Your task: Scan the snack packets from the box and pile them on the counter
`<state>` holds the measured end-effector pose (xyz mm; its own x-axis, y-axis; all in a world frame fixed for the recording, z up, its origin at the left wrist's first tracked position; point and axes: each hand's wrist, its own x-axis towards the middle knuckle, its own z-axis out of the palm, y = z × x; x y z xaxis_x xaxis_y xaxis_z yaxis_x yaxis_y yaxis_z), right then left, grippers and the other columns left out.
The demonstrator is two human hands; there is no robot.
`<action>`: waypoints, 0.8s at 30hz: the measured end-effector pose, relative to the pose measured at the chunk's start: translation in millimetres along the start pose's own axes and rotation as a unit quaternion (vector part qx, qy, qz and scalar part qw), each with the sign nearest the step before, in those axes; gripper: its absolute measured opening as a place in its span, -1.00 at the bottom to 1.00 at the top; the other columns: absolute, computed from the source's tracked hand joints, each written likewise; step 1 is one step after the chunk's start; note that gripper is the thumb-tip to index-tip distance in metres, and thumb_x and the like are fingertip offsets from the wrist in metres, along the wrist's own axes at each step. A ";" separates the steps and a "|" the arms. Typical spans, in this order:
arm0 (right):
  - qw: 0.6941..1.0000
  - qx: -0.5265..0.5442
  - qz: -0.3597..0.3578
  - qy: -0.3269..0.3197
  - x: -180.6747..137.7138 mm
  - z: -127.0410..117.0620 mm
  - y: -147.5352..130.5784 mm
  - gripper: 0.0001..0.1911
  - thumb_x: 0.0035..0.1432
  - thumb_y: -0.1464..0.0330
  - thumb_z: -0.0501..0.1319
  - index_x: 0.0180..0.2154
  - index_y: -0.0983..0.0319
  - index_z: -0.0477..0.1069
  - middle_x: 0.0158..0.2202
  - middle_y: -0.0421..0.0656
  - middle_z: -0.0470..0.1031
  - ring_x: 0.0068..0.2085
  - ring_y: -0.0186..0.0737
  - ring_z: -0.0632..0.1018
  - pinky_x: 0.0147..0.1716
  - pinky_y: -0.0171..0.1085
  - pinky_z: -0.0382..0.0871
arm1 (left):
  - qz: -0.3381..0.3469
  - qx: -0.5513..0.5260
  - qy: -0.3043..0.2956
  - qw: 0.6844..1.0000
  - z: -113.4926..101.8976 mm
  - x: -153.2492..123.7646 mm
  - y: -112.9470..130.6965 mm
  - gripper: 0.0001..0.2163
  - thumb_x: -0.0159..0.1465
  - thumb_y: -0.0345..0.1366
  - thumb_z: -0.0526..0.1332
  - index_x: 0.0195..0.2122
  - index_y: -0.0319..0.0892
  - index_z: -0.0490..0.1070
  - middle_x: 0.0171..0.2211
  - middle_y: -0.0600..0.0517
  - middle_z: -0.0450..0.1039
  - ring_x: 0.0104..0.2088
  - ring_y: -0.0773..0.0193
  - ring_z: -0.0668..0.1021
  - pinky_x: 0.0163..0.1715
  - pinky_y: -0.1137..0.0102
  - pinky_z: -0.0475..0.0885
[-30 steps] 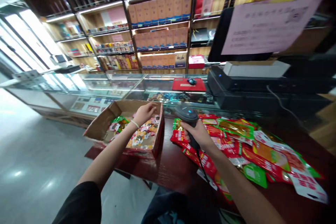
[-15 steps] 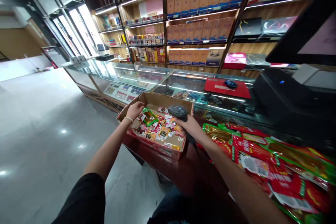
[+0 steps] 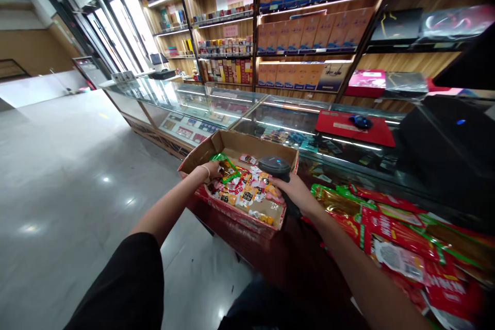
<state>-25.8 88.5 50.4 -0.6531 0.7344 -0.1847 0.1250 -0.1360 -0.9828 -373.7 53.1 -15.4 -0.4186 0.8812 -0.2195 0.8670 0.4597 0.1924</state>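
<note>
A black handheld barcode scanner (image 3: pixel 274 165) is wrapped by my right hand (image 3: pixel 296 193), its head over the right part of a shallow cardboard box (image 3: pixel 236 210). Inside the box lie several small red, white and orange snack packets (image 3: pixel 247 196). On the left side among them is a green-edged snack packet (image 3: pixel 231 171) with a brown middle. My left hand (image 3: pixel 212 169) reaches over the box's left wall, fingers curled onto that packet's left edge; the fingertips are partly hidden.
Larger red and green snack packets (image 3: pixel 398 232) are heaped on the right. A glass display counter (image 3: pixel 247 113) runs behind the box, bearing a red mat (image 3: pixel 340 131) and a mouse (image 3: pixel 361 121). A dark monitor stand (image 3: pixel 429 139) rises at the right.
My left hand has moved down and inward from the box's far left rim onto the green-edged packet. My right hand still holds the scanner over the box. The view has shifted slightly.
</note>
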 end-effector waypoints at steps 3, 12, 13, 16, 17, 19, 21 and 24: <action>1.000 -0.004 -0.008 -0.006 0.3 -1.1 1.8 -0.56 0.01 0.10 0.34 -0.67 0.21 0.26 -0.76 -0.27 0.31 -0.74 -0.38 0.34 -0.77 -0.40 0.23 | -0.015 0.011 -0.012 1.000 4.5 3.8 3.4 -0.45 -0.16 -0.29 0.48 -0.11 -0.23 0.40 -0.14 -0.24 0.53 -0.12 -0.02 0.60 -0.11 0.29 0.45; 1.000 -0.001 -0.029 0.005 0.3 -1.9 5.7 -0.62 0.02 0.11 0.33 -0.58 0.19 0.28 -0.73 -0.27 0.34 -0.74 -0.35 0.38 -0.78 -0.39 0.24 | -0.046 -0.105 0.123 0.986 -10.6 -8.5 15.3 -0.69 -0.01 -0.32 0.41 -0.22 -0.22 0.49 -0.19 -0.29 0.56 -0.03 -0.14 0.56 -0.02 0.16 0.41; 0.999 0.000 -0.032 0.004 0.3 -2.3 6.7 -0.62 0.02 0.10 0.32 -0.57 0.19 0.28 -0.73 -0.28 0.34 -0.74 -0.35 0.38 -0.78 -0.39 0.25 | -0.043 -0.132 0.148 0.979 -15.8 -12.3 15.6 -0.70 0.03 -0.30 0.39 -0.19 -0.24 0.50 -0.16 -0.28 0.56 -0.01 -0.12 0.56 -0.01 0.17 0.41; 0.999 0.011 -0.041 0.010 -0.3 -3.4 9.1 -0.64 0.01 0.10 0.33 -0.53 0.19 0.29 -0.72 -0.30 0.34 -0.74 -0.33 0.39 -0.78 -0.40 0.25 | -0.018 -0.214 0.197 0.957 -30.6 -26.9 17.8 -0.65 0.14 -0.21 0.32 -0.08 -0.27 0.49 -0.14 -0.21 0.57 -0.11 0.03 0.60 -0.08 0.24 0.46; 0.999 0.016 -0.042 0.012 -0.7 -3.6 9.5 -0.64 0.00 0.10 0.34 -0.52 0.19 0.30 -0.72 -0.30 0.34 -0.74 -0.33 0.39 -0.78 -0.40 0.24 | -0.003 -0.267 0.195 0.944 -34.3 -32.2 19.2 -0.62 0.15 -0.18 0.31 -0.06 -0.29 0.48 -0.18 -0.19 0.58 -0.19 0.10 0.62 -0.13 0.27 0.49; 0.999 0.027 -0.043 0.018 -1.9 -3.7 9.3 -0.65 -0.01 0.11 0.35 -0.50 0.19 0.30 -0.72 -0.31 0.35 -0.75 -0.33 0.39 -0.79 -0.40 0.25 | 0.029 -0.429 0.158 0.889 -39.5 -41.9 23.6 -0.58 0.13 -0.15 0.33 -0.07 -0.34 0.48 -0.26 -0.17 0.59 -0.33 0.20 0.62 -0.24 0.31 0.51; 0.998 0.033 -0.049 0.026 -3.4 -3.4 8.4 -0.66 -0.01 0.11 0.34 -0.47 0.19 0.31 -0.72 -0.33 0.34 -0.75 -0.34 0.39 -0.79 -0.40 0.25 | 0.052 -0.599 0.098 0.793 -42.1 -48.7 30.2 -0.57 0.06 -0.18 0.40 -0.11 -0.37 0.49 -0.29 -0.16 0.58 -0.39 0.27 0.60 -0.30 0.36 0.50; 0.997 0.047 -0.056 0.037 -6.7 -2.5 6.3 -0.68 -0.02 0.12 0.34 -0.42 0.19 0.32 -0.72 -0.34 0.34 -0.75 -0.33 0.41 -0.79 -0.41 0.24 | 0.062 -0.704 0.061 0.705 -43.0 -53.0 43.4 -0.57 0.00 -0.24 0.45 -0.13 -0.36 0.50 -0.29 -0.13 0.57 -0.41 0.33 0.58 -0.33 0.44 0.49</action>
<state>-18.7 84.3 45.4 -0.6020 0.7949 -0.0757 -0.0193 -0.1092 -0.9938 -325.5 31.1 45.7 -0.4578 0.8876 -0.0506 -0.1929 -0.0436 0.9802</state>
